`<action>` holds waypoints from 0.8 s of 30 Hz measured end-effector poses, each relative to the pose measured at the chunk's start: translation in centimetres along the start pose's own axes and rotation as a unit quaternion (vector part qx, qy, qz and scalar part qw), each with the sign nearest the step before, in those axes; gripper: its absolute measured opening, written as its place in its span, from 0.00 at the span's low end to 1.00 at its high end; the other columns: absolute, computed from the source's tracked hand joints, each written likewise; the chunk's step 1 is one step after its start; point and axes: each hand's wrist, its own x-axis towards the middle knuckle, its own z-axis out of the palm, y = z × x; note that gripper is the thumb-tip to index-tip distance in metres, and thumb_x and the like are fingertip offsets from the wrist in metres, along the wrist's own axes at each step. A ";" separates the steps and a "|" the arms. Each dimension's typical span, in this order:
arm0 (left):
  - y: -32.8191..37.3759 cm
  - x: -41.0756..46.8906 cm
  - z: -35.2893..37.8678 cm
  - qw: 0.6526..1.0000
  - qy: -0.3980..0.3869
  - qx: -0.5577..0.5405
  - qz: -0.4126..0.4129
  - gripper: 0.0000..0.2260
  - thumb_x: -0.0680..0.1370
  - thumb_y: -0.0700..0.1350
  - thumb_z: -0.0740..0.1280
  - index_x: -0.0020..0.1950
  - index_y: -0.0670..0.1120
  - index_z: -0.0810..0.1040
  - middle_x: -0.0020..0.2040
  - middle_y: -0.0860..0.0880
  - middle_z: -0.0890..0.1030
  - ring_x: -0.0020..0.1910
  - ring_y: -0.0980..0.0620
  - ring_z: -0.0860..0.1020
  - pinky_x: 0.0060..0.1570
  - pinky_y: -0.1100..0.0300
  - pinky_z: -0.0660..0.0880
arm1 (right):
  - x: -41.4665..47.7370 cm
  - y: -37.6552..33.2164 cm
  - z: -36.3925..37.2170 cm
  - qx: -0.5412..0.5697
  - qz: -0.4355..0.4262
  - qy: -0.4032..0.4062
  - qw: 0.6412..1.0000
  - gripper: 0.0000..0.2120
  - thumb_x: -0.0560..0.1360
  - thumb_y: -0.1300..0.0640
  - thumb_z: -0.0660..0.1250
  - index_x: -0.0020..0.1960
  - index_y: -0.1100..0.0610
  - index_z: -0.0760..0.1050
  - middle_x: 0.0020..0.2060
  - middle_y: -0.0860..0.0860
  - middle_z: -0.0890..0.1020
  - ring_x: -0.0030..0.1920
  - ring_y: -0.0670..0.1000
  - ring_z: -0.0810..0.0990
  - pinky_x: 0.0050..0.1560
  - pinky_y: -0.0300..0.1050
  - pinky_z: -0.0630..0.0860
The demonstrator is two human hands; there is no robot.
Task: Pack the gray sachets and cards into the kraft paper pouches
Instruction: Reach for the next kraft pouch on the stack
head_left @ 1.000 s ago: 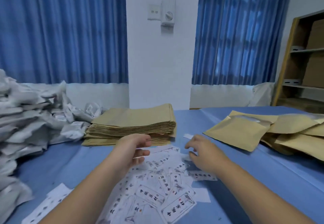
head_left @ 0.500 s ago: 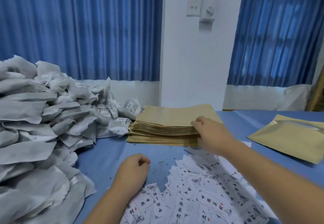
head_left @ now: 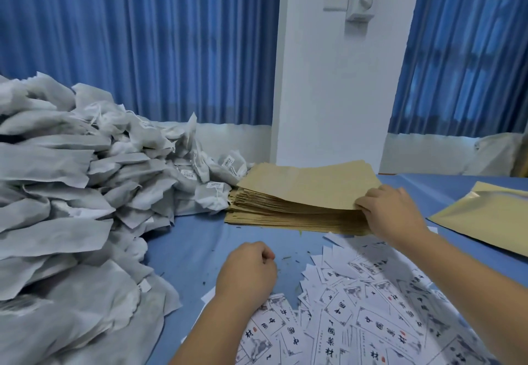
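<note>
Room: blue curtains (head_left: 143, 41) fill the upper frame, split by a white wall pillar that carries a dial switch (head_left: 360, 1).
Worktop: blue-covered worktop (head_left: 194, 239) with a few dark crumbs at centre.
Gray sachets: the gray sachets (head_left: 71, 193) are heaped along the whole left side, and the heap's right fringe touches the pouch stack.
Kraft pouches: a flat stack of kraft pouches (head_left: 285, 219) lies at centre. Its top pouch (head_left: 308, 184) is lifted at the right corner. A loose pouch (head_left: 485, 216) lies well apart at the right edge, with a shiny lining showing at one corner.
Cards: printed cards (head_left: 371, 307) are fanned in a loose spread across the lower right, just below the stack.
Right hand: the right hand (head_left: 391, 213) has its grip pinched on the top pouch's right corner, fingers over it. Whether one sheet or several is caught cannot be told.
Left hand: the left hand (head_left: 245, 273) rests at lower centre by the edge of the cards, its grip curled closed with nothing seen in it.
Step in hand: probably taking a fresh pouch off the stack, before any filling.
Next move: likely peel one pouch free without dragging its neighbours, spread its mouth, then fetch a sachet from the left heap and a card from the spread. The thin sheets may cling together, so a slow separation seems wise.
</note>
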 end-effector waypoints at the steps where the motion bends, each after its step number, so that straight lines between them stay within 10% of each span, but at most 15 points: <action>1: 0.0 0.0 0.0 1.000 0.001 0.010 0.003 0.12 0.79 0.45 0.58 0.57 0.54 0.79 0.54 0.56 0.78 0.44 0.54 0.77 0.39 0.62 0.70 | -0.6 -0.2 -0.3 0.026 -0.018 0.045 0.998 0.09 0.78 0.59 0.64 0.51 0.49 0.81 0.43 0.46 0.81 0.48 0.54 0.75 0.43 0.45 0.59; 7: 2.5 -0.3 -0.2 0.980 0.067 -0.184 0.040 0.13 0.81 0.50 0.60 0.41 0.46 0.77 0.39 0.48 0.79 0.37 0.54 0.74 0.40 0.58 0.72 | -2.7 -2.6 -2.9 0.149 -0.141 0.203 0.958 0.04 0.68 0.59 0.77 0.38 0.57 0.82 0.29 0.51 0.77 0.30 0.57 0.76 0.33 0.49 0.72; 11: 5.1 -1.2 -0.7 0.830 -0.085 -0.542 -0.098 0.13 0.81 0.52 0.62 0.54 0.44 0.78 0.46 0.44 0.84 0.38 0.44 0.84 0.37 0.50 0.82 | -3.4 -6.2 -5.9 0.193 -0.183 0.198 0.944 0.09 0.70 0.54 0.74 0.33 0.55 0.81 0.27 0.50 0.74 0.27 0.55 0.74 0.29 0.41 0.67; 17: 4.5 -1.8 -0.8 0.805 -0.094 -0.575 -0.111 0.14 0.78 0.33 0.56 0.55 0.41 0.79 0.41 0.40 0.84 0.38 0.44 0.83 0.37 0.50 0.81 | -5.4 -10.1 -8.1 0.218 -0.288 0.107 0.926 0.07 0.69 0.52 0.71 0.38 0.56 0.80 0.31 0.51 0.75 0.29 0.54 0.73 0.27 0.42 0.66; 24: 1.9 -0.2 -2.8 0.778 -0.063 -0.591 -0.203 0.06 0.79 0.38 0.58 0.51 0.41 0.75 0.38 0.41 0.80 0.32 0.46 0.79 0.27 0.55 0.79 | -6.3 -7.9 -8.2 0.172 -0.237 0.024 0.956 0.11 0.67 0.61 0.69 0.47 0.51 0.79 0.36 0.49 0.71 0.32 0.51 0.67 0.32 0.41 0.59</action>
